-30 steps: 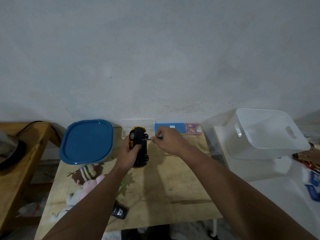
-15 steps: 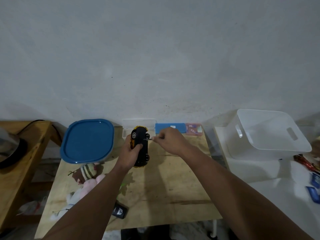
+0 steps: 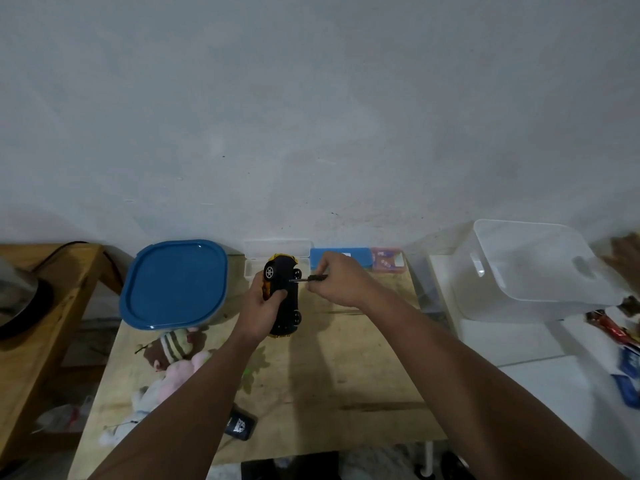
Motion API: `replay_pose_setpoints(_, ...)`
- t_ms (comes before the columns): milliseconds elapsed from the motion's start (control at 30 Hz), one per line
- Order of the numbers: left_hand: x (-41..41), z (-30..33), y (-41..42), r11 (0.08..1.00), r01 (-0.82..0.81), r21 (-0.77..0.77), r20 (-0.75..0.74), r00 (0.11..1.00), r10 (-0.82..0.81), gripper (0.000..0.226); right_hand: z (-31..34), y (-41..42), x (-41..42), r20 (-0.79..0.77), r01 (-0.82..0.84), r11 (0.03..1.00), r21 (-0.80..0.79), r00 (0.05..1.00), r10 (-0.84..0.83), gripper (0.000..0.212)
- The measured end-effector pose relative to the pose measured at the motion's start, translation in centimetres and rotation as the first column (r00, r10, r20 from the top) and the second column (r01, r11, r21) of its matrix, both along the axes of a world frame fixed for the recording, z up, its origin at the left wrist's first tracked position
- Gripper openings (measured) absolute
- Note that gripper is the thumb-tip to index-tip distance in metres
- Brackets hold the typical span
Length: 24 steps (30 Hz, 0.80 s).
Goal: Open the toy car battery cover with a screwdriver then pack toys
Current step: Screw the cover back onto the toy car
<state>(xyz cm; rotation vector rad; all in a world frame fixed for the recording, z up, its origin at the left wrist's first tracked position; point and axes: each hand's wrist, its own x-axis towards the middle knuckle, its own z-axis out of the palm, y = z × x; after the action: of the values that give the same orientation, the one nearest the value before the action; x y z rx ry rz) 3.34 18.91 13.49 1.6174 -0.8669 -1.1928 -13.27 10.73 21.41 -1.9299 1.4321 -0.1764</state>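
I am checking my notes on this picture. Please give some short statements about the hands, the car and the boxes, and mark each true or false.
1. The left hand holds the black and yellow toy car underside up. True.
2. The right hand pinches a thin dark screwdriver. True.
3. The blue-lidded square container lies open. False: its lid is on.
4. The clear plastic bin holds the plush toys. False: they lie on the wooden table.

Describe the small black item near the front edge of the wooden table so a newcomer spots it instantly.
Start at the wooden table, then follow its near edge leftward to the person's left forearm. The small black item lies flat there, right of the plush toys. Unlike them it is flat, dark, and carries a pale printed mark.
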Motion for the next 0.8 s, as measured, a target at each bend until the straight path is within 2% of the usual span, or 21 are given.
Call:
replay_pose_setpoints(167,-0.2,0.1,0.3,1.0,0.004,0.004,0.008,1.0,-0.004,0.035,0.3,-0.1,0.5,-0.116,-0.048,0.998,-0.035,0.992,0.044,0.037)
replay_pose_setpoints(333,-0.2,0.2,0.2,1.0,-0.002,0.002,-0.002,1.0,0.002,0.037,0.7,0.2,0.6,-0.059,-0.041,0.999,-0.005,0.997,0.04,0.022)
replay_pose_setpoints(467,-0.1,0.3,0.2,1.0,0.004,0.002,-0.011,1.0,-0.004,0.038,0.9,0.0,1.0,-0.141,-0.061,0.998,-0.018,0.988,0.057,0.041)
replay_pose_setpoints(633,-0.2,0.3,0.1,1.0,0.01,-0.006,-0.01,1.0,-0.01,0.037,1.3,-0.2,0.9,-0.081,-0.038,0.999,0.027,0.996,0.04,0.023)
replay_pose_setpoints(800,-0.2,-0.1,0.2,1.0,0.014,0.001,-0.012,1.0,-0.013,0.037,1.1,-0.2,1.2,-0.157,-0.059,0.998,0.015,0.986,0.061,0.045)
